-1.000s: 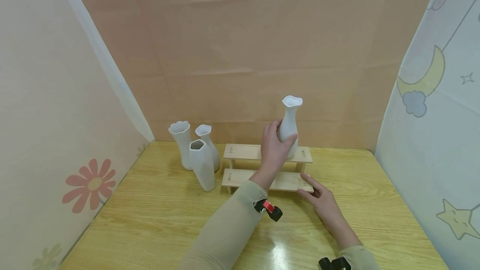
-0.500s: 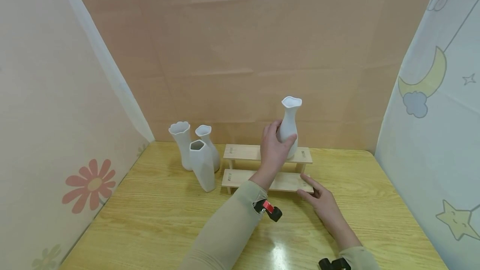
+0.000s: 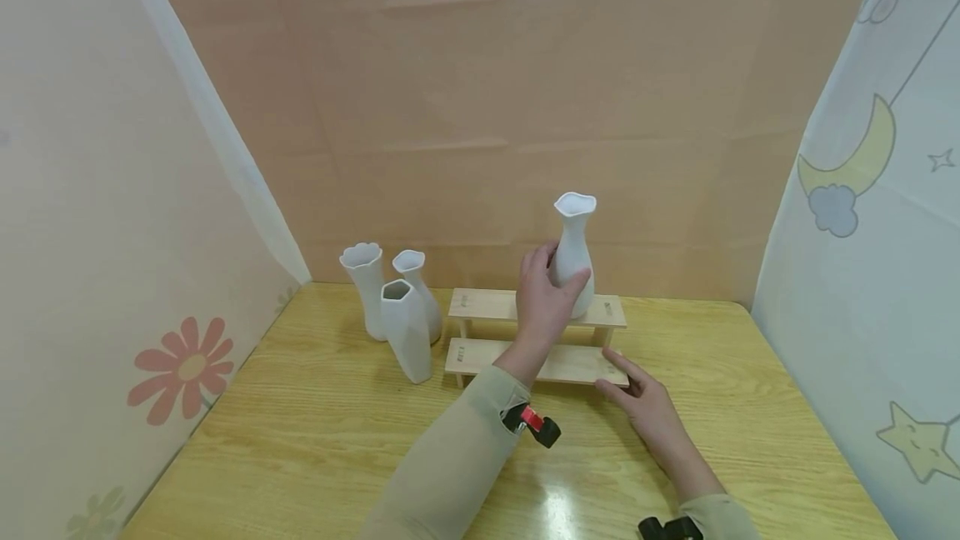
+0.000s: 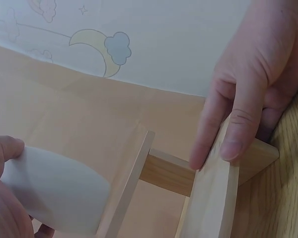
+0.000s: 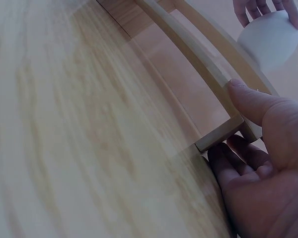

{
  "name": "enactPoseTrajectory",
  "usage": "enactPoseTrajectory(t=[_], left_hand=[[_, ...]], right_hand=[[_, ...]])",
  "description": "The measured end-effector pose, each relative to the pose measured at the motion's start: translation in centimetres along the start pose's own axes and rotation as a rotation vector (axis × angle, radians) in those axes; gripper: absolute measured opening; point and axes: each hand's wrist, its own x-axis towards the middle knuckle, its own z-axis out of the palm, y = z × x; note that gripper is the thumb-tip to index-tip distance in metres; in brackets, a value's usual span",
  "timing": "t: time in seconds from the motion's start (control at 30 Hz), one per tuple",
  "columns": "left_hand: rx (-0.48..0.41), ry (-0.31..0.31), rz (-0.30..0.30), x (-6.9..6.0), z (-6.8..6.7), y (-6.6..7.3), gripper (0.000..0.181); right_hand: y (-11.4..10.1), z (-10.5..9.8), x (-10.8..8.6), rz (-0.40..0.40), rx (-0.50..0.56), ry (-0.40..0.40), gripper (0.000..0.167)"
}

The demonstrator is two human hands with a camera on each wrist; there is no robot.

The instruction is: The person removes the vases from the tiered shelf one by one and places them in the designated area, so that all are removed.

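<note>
My left hand (image 3: 542, 298) holds a white vase (image 3: 574, 244) with a wavy rim, fingers and thumb round its body. The vase stands nearly upright at the right part of the upper step of a two-step wooden stand (image 3: 487, 305); its base looks to be on or just over the board. In the left wrist view the lower body of the vase (image 4: 59, 191) is close against the upper board. My right hand (image 3: 652, 417) grips the right end of the lower step. The right wrist view has its thumb (image 5: 251, 101) on the board's edge and other fingers curled beneath.
Left of the stand are three more white vases: one with a scalloped rim (image 3: 366, 290), one narrow-necked (image 3: 420, 294), and a faceted one (image 3: 407, 336) in front, leaning. A pinkish-tan cloth (image 3: 480, 107) hangs behind the wooden table (image 3: 315, 440), with printed sheets at both sides.
The vase in my left hand has shifted slightly left along the upper step. My right hand keeps its grip on the lower step, and the other vases stay put.
</note>
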Motion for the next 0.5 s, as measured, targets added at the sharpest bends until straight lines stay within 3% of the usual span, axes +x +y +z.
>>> enactPoseTrajectory(t=[0.5], left_hand=[[-0.067, 0.010, 0.053, -1.3, -2.6, 0.7, 0.059]], right_hand=[[0.1, -0.1, 0.1, 0.009, 0.000, 0.000, 0.079]])
